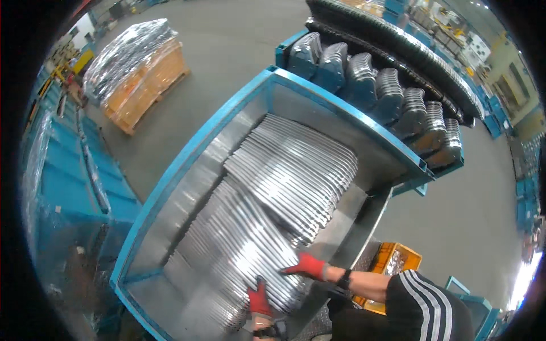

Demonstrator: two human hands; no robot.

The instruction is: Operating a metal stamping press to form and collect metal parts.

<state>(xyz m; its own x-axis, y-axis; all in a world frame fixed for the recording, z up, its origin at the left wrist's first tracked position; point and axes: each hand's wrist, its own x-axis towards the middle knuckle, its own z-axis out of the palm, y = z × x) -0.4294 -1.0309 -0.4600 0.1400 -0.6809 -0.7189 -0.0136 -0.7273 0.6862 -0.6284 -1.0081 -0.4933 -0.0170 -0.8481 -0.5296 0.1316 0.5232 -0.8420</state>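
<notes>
Nested curved metal panels fill a blue-rimmed metal bin (187,152) in two stacks, a far stack (296,170) and a near stack (239,233). Both my hands wear red gloves with dark fingertips. At the near end of the near stack, my left hand (260,299) rests against the panel ends, its fingers pointing up and apart. My right hand (310,266) reaches in from the right with fingers stretched out over the same stack's right part. Some panel ends show between the two hands. Whether any finger is hooked under a panel is hidden.
Behind the bin, a blue rack (284,54) carries several groups of curved metal parts (359,79) and a long black roll (398,42). A wrapped wooden crate (145,79) stands far left. Blue containers (74,176) line the left; a yellow crate (392,258) sits near my right arm.
</notes>
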